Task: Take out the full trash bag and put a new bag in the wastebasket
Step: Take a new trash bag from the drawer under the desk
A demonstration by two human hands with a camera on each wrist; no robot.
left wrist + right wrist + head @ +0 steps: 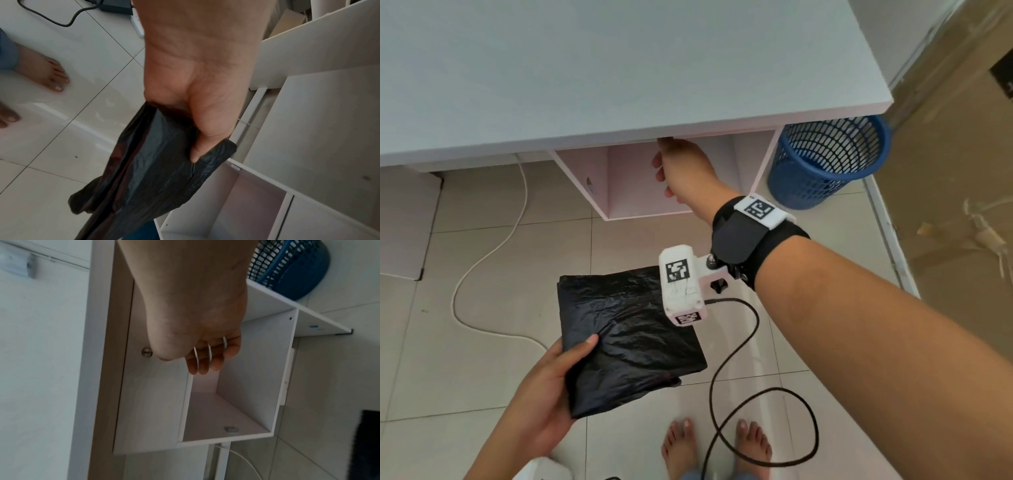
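Two hands are in view, each occupied differently. The left hand [541, 387] holds a folded black trash bag [630, 335] over the tiled floor [465, 370]; the grip is closed on the bag's near corner, thumb on top and fingers underneath. The left wrist view confirms the thumb pressed into the plastic and the bag [144, 178] hanging below the palm.

The right hand [681, 171] reaches under the front edge of the pale desk [619, 85], at the drawer front [152, 402] above an open cubby [230, 402]. In the right wrist view its fingers [203, 360] are loosely extended and hold nothing; the thumb lies just beside a small metal knob [147, 352] on the drawer front. Whether the thumb touches the knob cannot be determined.

The blue mesh wastebasket [828, 161] stands on the floor to the right of the desk's cubby, partly under the desk's corner. No liner shows at its rim or through its mesh.

A white cable [482, 263] runs across the floor to the left of the cubby. A black cable [753, 394] loops down from the wrist-mounted camera [681, 284]. The person's bare feet [715, 445] stand on the tiles below the bag.
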